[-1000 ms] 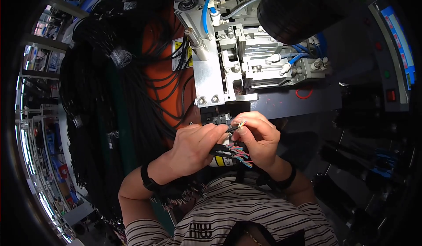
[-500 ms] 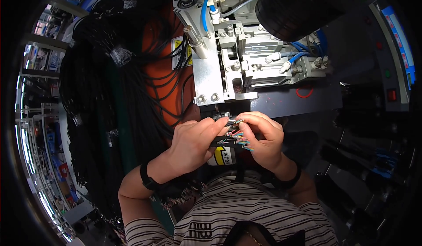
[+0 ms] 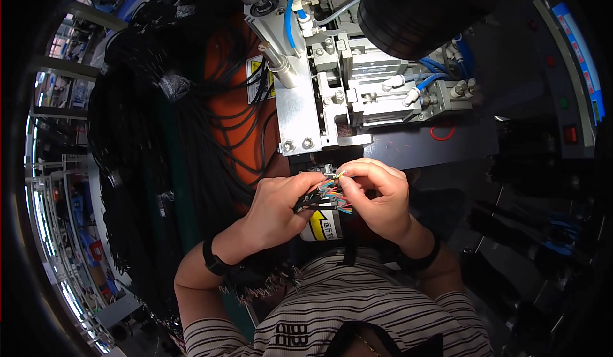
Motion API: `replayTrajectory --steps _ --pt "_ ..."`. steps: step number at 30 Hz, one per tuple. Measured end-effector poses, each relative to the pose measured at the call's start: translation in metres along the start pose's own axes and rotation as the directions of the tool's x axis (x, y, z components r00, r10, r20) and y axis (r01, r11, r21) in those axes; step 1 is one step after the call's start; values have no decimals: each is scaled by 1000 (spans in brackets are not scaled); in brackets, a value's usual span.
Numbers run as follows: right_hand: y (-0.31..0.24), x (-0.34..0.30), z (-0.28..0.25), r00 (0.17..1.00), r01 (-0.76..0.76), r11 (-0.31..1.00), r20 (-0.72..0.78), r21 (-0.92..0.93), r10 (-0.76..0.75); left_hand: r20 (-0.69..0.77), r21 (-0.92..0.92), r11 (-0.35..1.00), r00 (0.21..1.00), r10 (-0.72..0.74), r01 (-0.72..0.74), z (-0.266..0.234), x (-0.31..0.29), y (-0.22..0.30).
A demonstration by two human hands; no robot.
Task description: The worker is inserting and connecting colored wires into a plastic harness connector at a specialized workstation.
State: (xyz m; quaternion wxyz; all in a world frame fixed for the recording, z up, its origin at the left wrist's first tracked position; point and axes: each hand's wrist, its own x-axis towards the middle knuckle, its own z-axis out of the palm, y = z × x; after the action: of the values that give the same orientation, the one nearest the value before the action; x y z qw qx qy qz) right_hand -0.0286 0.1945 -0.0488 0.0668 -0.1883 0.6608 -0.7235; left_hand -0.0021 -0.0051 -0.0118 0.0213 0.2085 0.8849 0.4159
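My left hand (image 3: 273, 205) is closed around a bundle of black cables (image 3: 309, 202), whose stripped ends fan out to the right in thin coloured wires (image 3: 332, 195). Thumb and forefinger of my right hand (image 3: 378, 199) pinch the tip of a yellowish wire (image 3: 340, 174) at the top of the bundle. Both hands are close together just below the front of a metal machine fixture (image 3: 299, 121). A small metal part (image 3: 329, 168) shows right above the fingertips. My left fingers are partly hidden behind the cables.
Thick hanks of black cable (image 3: 143, 102) hang at the left, some trailing over an orange surface (image 3: 236, 127). Pneumatic cylinders with blue tubes (image 3: 429, 79) sit ahead. A dark round cylinder (image 3: 415, 15) overhangs them. A red loop (image 3: 442, 133) lies on the grey plate (image 3: 408, 149). A control panel (image 3: 570, 102) stands far right.
My left thumb has shifted along the bundle, and the coloured wire ends now spread more openly. My right fingertips have moved slightly left and hold a yellowish wire.
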Motion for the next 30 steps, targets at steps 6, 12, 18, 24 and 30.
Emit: replayTrajectory --steps 6,12,18,24,30 --pt "5 -2 0 868 -473 687 155 551 472 -4 425 870 961 276 -248 5 -6 3" --pt "14 -14 28 970 -89 948 -188 305 152 -38 550 780 924 381 -299 7 -7 0" --pt "11 -6 27 925 262 933 -211 -248 -316 -59 494 823 934 353 -280 4 -4 3" --pt "10 -2 12 993 64 992 -92 -108 -74 -28 597 748 924 380 -289 8 -7 -1" --pt "7 -4 17 962 215 925 -96 -313 -256 2 536 798 946 326 -276 8 -8 0"
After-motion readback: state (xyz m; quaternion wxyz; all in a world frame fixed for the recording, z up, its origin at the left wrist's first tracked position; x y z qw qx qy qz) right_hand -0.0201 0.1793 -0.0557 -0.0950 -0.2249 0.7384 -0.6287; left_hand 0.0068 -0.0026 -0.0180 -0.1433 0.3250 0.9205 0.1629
